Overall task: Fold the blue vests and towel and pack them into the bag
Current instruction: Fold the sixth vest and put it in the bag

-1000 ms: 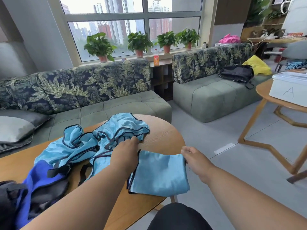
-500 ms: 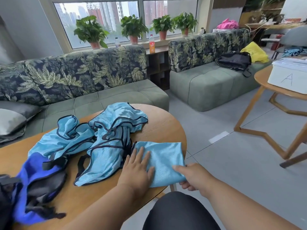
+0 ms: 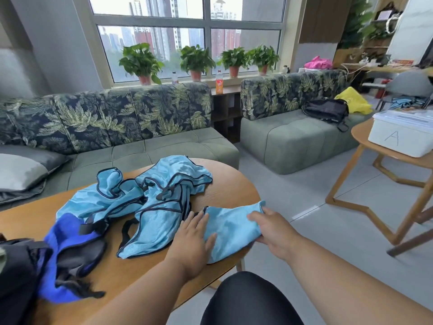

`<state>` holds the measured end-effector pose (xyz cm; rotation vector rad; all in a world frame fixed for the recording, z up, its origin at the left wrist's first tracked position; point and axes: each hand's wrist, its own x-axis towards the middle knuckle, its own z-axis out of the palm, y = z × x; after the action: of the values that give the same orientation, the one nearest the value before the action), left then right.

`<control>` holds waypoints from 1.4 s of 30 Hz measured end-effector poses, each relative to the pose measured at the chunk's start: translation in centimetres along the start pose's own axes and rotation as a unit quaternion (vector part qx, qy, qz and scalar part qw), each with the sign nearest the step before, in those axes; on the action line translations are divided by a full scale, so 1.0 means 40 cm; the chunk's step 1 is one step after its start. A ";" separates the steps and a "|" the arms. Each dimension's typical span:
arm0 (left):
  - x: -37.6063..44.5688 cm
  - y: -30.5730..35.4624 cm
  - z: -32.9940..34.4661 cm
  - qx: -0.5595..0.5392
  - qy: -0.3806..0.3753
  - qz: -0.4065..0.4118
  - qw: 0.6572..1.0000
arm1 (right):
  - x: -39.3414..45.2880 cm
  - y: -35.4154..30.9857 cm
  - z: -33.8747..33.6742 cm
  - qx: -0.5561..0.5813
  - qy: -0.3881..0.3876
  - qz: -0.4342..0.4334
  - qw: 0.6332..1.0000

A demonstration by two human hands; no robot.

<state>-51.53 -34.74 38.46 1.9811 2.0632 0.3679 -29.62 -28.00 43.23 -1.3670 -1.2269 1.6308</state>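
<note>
On table: right hand now lifts towel edge.

Leaf-print sofas w/ window plants.

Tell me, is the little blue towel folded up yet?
Partly folded: the towel lies doubled, left hand pressing it, right hand gripping its edge.

The bag at the near left is cut off by the frame edge. The right hand hides the towel's right corner; its lower fingers are hidden beneath the cloth. The surface runs out of view at left.
</note>
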 end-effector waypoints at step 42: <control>-0.165 -0.102 -0.098 -0.323 -0.039 -0.117 0.938 | -0.099 0.067 0.099 -0.270 -0.117 -0.099 0.951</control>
<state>-56.47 -41.52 40.76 1.3245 1.7845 0.7797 -32.37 -33.44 42.06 -1.3224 -1.9931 1.3967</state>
